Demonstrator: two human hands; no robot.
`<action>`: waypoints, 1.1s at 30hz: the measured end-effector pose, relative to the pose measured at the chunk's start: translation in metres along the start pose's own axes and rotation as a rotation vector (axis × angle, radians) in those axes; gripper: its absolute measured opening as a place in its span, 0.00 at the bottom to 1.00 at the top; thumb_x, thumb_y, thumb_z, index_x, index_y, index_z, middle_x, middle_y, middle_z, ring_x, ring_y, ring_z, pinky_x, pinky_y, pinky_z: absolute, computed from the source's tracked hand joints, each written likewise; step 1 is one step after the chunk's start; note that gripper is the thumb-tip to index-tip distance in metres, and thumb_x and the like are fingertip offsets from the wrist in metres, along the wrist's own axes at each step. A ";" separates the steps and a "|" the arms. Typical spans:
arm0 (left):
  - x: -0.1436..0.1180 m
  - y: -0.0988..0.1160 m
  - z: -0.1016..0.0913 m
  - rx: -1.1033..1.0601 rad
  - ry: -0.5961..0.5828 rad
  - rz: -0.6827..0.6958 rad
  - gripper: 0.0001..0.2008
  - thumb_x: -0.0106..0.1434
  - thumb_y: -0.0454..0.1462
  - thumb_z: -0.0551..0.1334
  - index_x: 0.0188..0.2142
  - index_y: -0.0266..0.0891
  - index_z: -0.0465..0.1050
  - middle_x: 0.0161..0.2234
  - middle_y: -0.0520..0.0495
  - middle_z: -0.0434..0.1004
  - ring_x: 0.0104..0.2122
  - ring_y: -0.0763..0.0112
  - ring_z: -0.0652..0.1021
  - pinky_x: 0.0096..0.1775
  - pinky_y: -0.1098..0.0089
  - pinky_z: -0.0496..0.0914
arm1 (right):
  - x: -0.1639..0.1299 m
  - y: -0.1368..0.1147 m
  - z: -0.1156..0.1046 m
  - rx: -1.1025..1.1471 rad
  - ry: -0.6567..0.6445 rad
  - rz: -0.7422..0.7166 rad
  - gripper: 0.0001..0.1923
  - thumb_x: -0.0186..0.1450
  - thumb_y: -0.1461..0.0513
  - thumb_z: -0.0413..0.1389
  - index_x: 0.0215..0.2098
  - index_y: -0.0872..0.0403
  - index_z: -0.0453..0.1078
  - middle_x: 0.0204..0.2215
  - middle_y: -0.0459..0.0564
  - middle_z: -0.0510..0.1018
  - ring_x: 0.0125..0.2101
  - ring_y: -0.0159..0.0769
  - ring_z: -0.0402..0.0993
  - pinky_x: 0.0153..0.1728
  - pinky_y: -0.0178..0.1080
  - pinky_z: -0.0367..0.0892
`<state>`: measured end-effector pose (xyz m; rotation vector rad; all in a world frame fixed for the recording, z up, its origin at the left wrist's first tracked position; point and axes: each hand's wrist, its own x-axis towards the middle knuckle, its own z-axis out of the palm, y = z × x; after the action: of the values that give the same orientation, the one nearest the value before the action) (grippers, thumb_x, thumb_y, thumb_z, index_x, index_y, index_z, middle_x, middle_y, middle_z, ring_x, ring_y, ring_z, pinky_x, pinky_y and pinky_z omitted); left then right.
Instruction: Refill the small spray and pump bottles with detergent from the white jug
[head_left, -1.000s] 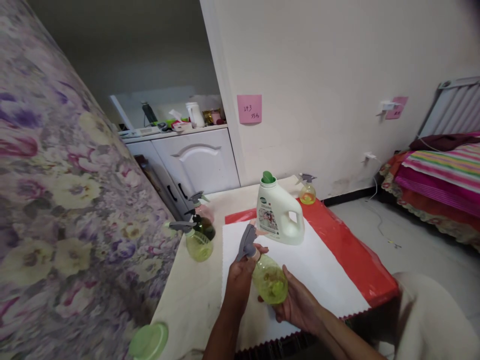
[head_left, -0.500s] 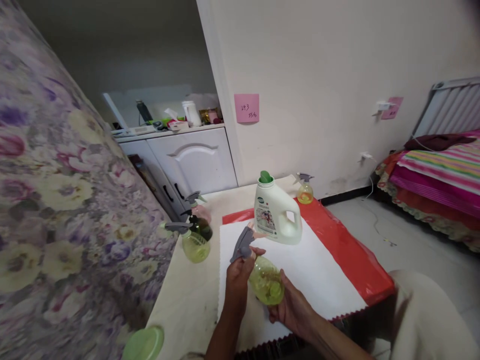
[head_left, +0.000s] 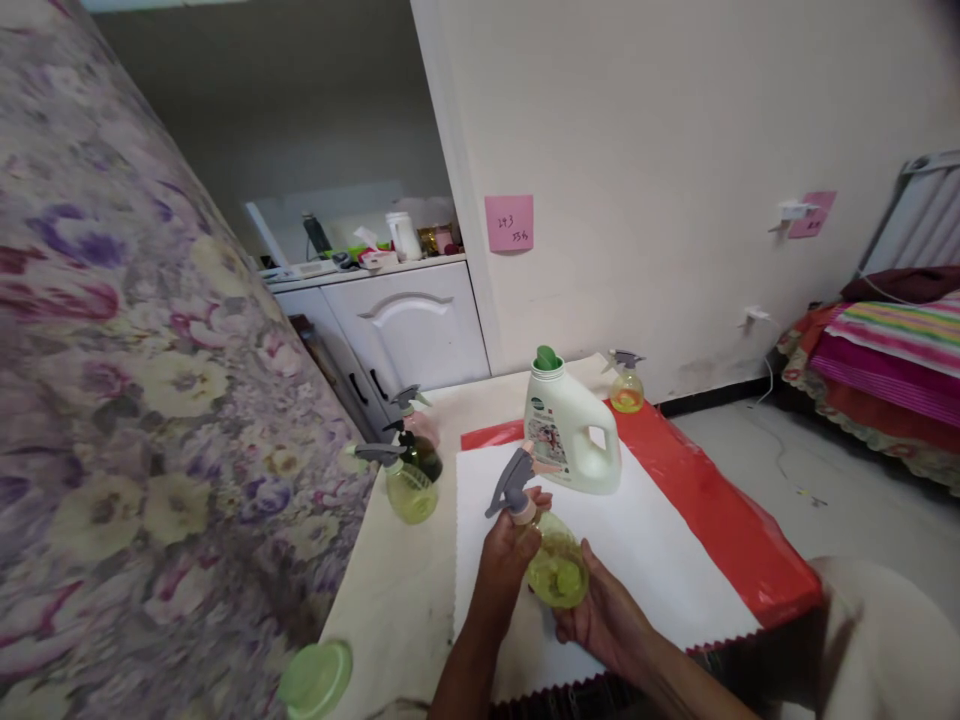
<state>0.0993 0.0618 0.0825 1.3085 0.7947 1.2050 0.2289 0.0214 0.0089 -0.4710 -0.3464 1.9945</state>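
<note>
Both my hands hold a yellow-green spray bottle point(head_left: 556, 572) with a grey trigger head, tilted over the white sheet. My left hand point(head_left: 508, 550) is closed around its neck, just below the trigger. Cupped against the lower body is my right hand point(head_left: 604, 610). Some yellowish liquid shows inside the bottle. Behind it stands a large pale green jug point(head_left: 574, 430) with a handle, a label and a green piece in its mouth.
At the left edge stand another yellow-green spray bottle point(head_left: 411, 495), a dark pump bottle point(head_left: 424, 458) and a pink spray bottle. A fourth sprayer point(head_left: 627, 388) stands at the back right. A green lid point(head_left: 319, 680) lies front left. Red plastic point(head_left: 697, 500) borders the white sheet point(head_left: 660, 560).
The whole view has shifted, so things appear farther right. My hands keep the same hold on the spray bottle; the jug and other bottles stay in place on the table.
</note>
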 end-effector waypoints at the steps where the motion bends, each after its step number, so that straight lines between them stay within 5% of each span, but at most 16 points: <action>1: -0.001 0.000 -0.001 0.013 -0.019 -0.009 0.25 0.57 0.45 0.65 0.53 0.39 0.69 0.52 0.38 0.74 0.53 0.51 0.72 0.52 0.56 0.66 | 0.000 -0.001 0.000 -0.007 0.001 -0.025 0.24 0.65 0.44 0.51 0.44 0.54 0.70 0.26 0.47 0.80 0.15 0.28 0.71 0.20 0.34 0.67; 12: -0.001 -0.006 -0.005 0.085 -0.165 -0.079 0.38 0.54 0.40 0.69 0.61 0.42 0.54 0.53 0.40 0.68 0.51 0.55 0.72 0.52 0.57 0.67 | 0.003 -0.002 -0.011 -0.149 0.009 -0.098 0.26 0.63 0.42 0.51 0.46 0.53 0.68 0.25 0.44 0.77 0.18 0.28 0.71 0.26 0.37 0.71; 19: 0.002 -0.006 -0.006 0.243 -0.151 -0.014 0.33 0.55 0.39 0.68 0.58 0.40 0.57 0.52 0.40 0.70 0.51 0.55 0.72 0.55 0.55 0.64 | -0.006 -0.033 -0.017 -0.870 0.153 -0.281 0.26 0.64 0.43 0.51 0.51 0.51 0.66 0.28 0.47 0.77 0.20 0.33 0.71 0.20 0.35 0.65; 24: 0.005 -0.011 -0.006 0.303 -0.125 -0.015 0.31 0.55 0.37 0.67 0.57 0.39 0.59 0.52 0.39 0.71 0.52 0.54 0.72 0.55 0.55 0.65 | -0.017 -0.045 -0.012 -1.267 0.252 -0.571 0.18 0.63 0.52 0.56 0.50 0.48 0.68 0.45 0.50 0.74 0.41 0.42 0.72 0.39 0.43 0.68; 29: 0.009 -0.019 -0.002 0.404 -0.095 0.024 0.29 0.52 0.37 0.67 0.54 0.38 0.65 0.55 0.37 0.70 0.54 0.50 0.71 0.56 0.52 0.63 | -0.006 -0.032 -0.005 -1.343 0.237 -0.714 0.38 0.49 0.62 0.67 0.56 0.48 0.61 0.51 0.51 0.70 0.52 0.48 0.66 0.53 0.48 0.63; 33: 0.008 -0.024 0.001 0.420 -0.077 0.028 0.30 0.50 0.38 0.69 0.53 0.37 0.68 0.52 0.36 0.73 0.53 0.47 0.72 0.56 0.50 0.63 | 0.004 -0.025 0.001 -1.315 0.232 -0.791 0.42 0.49 0.62 0.68 0.59 0.48 0.58 0.53 0.52 0.69 0.52 0.48 0.66 0.54 0.48 0.62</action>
<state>0.1075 0.0726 0.0614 1.6999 1.0114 1.0340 0.2463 0.0356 0.0194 -1.1232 -1.4401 0.7170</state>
